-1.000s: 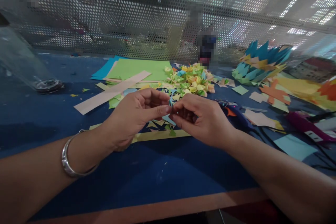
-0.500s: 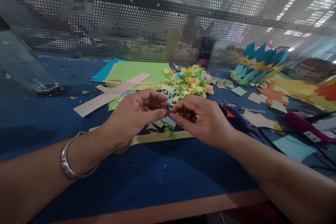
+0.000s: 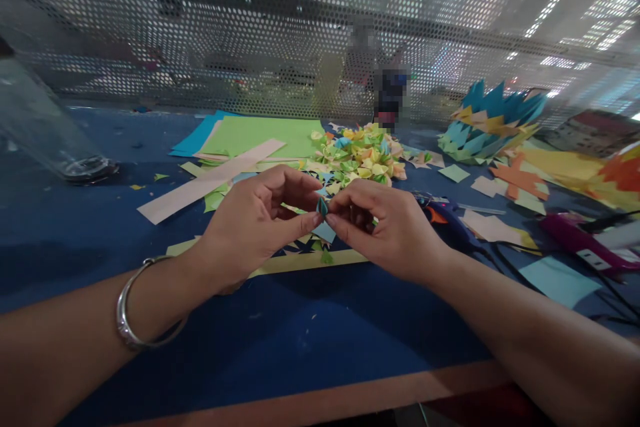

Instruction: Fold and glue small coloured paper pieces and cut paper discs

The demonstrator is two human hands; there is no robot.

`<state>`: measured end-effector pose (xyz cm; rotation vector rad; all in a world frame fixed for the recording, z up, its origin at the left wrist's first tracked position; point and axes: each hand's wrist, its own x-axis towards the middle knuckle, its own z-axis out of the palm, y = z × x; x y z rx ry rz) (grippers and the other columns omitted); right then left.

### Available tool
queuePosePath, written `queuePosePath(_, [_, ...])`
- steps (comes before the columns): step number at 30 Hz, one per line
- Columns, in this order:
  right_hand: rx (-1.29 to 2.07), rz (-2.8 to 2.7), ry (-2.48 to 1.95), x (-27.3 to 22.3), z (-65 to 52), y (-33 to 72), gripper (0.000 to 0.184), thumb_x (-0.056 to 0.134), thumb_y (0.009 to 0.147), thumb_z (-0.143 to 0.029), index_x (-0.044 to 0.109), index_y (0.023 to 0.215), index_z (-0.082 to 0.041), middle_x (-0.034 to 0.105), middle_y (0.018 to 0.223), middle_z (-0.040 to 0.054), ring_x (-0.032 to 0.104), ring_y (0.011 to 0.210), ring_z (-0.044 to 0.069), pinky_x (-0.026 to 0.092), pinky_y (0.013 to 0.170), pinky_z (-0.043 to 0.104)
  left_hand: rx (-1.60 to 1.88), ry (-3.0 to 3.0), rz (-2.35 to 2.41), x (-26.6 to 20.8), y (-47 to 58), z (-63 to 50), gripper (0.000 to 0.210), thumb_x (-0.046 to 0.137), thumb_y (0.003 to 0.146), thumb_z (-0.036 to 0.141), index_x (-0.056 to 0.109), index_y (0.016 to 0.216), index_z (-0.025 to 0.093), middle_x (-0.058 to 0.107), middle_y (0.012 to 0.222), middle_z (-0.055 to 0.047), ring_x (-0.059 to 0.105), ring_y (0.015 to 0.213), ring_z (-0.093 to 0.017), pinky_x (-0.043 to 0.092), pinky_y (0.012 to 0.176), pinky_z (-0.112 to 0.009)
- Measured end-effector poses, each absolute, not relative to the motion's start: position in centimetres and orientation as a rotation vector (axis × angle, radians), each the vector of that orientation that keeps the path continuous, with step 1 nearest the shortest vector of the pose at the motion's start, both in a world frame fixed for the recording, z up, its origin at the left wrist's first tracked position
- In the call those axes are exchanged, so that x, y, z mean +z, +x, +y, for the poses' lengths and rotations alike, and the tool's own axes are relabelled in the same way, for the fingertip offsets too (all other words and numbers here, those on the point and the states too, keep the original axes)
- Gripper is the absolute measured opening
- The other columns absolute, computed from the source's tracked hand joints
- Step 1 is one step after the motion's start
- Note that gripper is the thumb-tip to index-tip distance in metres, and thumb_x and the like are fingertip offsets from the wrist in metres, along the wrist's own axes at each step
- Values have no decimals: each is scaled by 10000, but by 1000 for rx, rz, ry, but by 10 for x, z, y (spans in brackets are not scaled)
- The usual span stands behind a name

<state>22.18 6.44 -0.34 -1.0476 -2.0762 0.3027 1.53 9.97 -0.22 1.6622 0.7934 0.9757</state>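
Between the fingertips of both hands is a small folded teal paper piece (image 3: 323, 207), pointed at the top. My left hand (image 3: 265, 213), with a silver bangle (image 3: 125, 313) on its wrist, pinches it between thumb and finger. From the other side my right hand (image 3: 385, 223) closes thumb and forefinger on its edge. Just beyond the hands lies a heap of small folded paper flowers (image 3: 367, 157) in green, yellow and peach. Under the hands are paper scraps and a pale yellow paper strip (image 3: 310, 263) on the blue table (image 3: 300, 327).
Behind the left hand are stacked coloured sheets (image 3: 270, 133) and a pale pink strip (image 3: 213, 180). A clear jar (image 3: 55, 133) stands at left. To the right are a blue glue gun (image 3: 455, 223), a purple power strip (image 3: 575, 240), cords and a layered paper crown (image 3: 493, 123). Perforated metal panel stands behind.
The teal paper piece has turned between the fingertips, so more of its folded face shows. Both hands stay in nearly the same place.
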Motion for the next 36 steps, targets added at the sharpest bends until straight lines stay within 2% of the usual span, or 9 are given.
queuePosePath(7, [276, -2041, -1086, -2, 64, 219, 61, 637, 868, -135, 621, 818, -166, 565, 741, -14, 517, 642, 96, 407, 591, 245, 983, 1758, 806, -2, 15, 97, 340, 758, 815, 233, 647, 1137, 233, 730, 1041, -47, 709, 1007, -228, 586, 760, -321])
queuePosePath(19, [265, -2016, -1113, -3, 65, 224, 116, 616, 827, -80, 588, 779, -182, 555, 737, -17, 496, 629, 94, 397, 578, 240, 954, 1688, 828, 1, 14, 98, 389, 818, 800, 328, 657, 1144, 246, 776, 1016, -55, 740, 1020, -254, 606, 767, -329])
queuePosePath(29, [246, -2034, -1130, -1, 64, 223, 111, 613, 815, -83, 586, 766, -178, 547, 717, -21, 499, 625, 95, 383, 578, 242, 927, 1696, 795, 0, 12, 97, 407, 800, 801, 219, 641, 1175, 247, 768, 1026, -48, 737, 971, -224, 594, 714, -287])
queuePosePath(36, [229, -2046, -1130, -1, 64, 224, 116, 608, 816, -89, 578, 758, -185, 547, 711, -21, 499, 631, 101, 379, 587, 246, 928, 1700, 836, 1, 13, 97, 419, 827, 780, 319, 649, 1158, 279, 769, 1002, -46, 746, 939, -248, 595, 664, -299])
